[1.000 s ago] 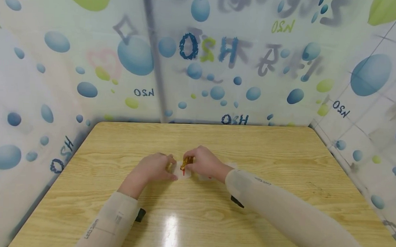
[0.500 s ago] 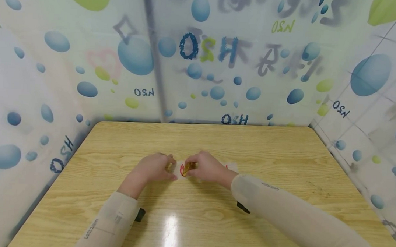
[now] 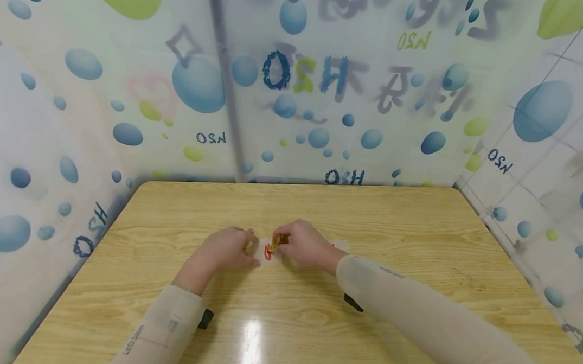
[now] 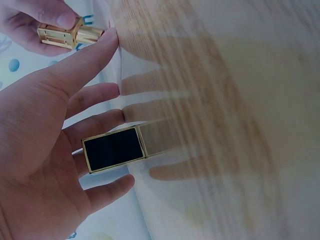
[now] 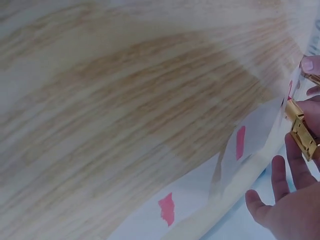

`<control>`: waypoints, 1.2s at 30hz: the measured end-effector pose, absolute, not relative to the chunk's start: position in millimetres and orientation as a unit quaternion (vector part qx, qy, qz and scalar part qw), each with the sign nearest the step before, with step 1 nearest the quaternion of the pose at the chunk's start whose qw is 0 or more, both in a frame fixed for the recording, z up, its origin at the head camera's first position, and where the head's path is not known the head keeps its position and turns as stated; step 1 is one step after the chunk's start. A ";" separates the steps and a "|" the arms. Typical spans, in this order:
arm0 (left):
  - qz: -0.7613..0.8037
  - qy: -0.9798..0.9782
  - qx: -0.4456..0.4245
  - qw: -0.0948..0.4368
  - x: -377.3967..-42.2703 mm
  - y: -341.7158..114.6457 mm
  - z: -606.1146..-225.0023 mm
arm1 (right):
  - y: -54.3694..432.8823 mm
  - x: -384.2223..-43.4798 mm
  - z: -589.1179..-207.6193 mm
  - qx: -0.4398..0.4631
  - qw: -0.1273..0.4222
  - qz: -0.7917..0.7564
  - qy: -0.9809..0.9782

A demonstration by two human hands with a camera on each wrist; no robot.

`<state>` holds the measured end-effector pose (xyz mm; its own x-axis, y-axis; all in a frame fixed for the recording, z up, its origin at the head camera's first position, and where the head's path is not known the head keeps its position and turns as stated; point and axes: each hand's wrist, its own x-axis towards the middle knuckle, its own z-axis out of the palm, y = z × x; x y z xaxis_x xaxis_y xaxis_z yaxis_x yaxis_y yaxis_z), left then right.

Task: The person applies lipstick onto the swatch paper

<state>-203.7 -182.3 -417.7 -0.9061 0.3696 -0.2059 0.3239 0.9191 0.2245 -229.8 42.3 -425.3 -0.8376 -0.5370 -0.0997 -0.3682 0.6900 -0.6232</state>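
My right hand point(image 3: 304, 246) pinches a gold lipstick point(image 3: 280, 239), its tip down at a white paper piece point(image 3: 260, 252). A looped red mark point(image 3: 267, 252) shows on that paper by the tip. In the right wrist view, the gold lipstick tube point(image 5: 303, 136) sits between the thumb and fingers, tilted. My left hand point(image 3: 226, 247) has its fingers spread, with the fingertips touching down at the paper's edge and the table. A black lipstick cap with a gold frame point(image 4: 114, 150) stands on the table beside the left fingers, within the curve of that hand.
Right of the first piece, mostly behind the right forearm, lies more white paper point(image 3: 341, 245); the right wrist view shows red smears point(image 5: 167, 209) on it. The wooden table point(image 3: 285, 323) reaches a bubble-patterned curtain point(image 3: 294, 122) at the back.
The red mark has grown from a short stroke into a loop. My right hand with the lipstick has shifted slightly back and forth over the paper; the left hand has stayed in place.
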 end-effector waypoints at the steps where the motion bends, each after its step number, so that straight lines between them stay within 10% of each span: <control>1: 0.095 0.972 0.179 0.122 -203.7 -182.4 -418.0 | 42.0 -230.4 -425.0 -0.247 0.137 -0.306 0.909; 36: 0.183 0.972 0.140 0.042 -176.4 -205.5 -367.7 | 96.9 -199.0 -387.3 -0.088 0.033 -0.554 0.827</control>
<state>-176.4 -205.5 -367.7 -0.9574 0.2871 -0.0296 0.2566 0.8937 0.3681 -199.0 96.9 -387.3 -0.9823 -0.1824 0.0434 -0.1096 0.3710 -0.9221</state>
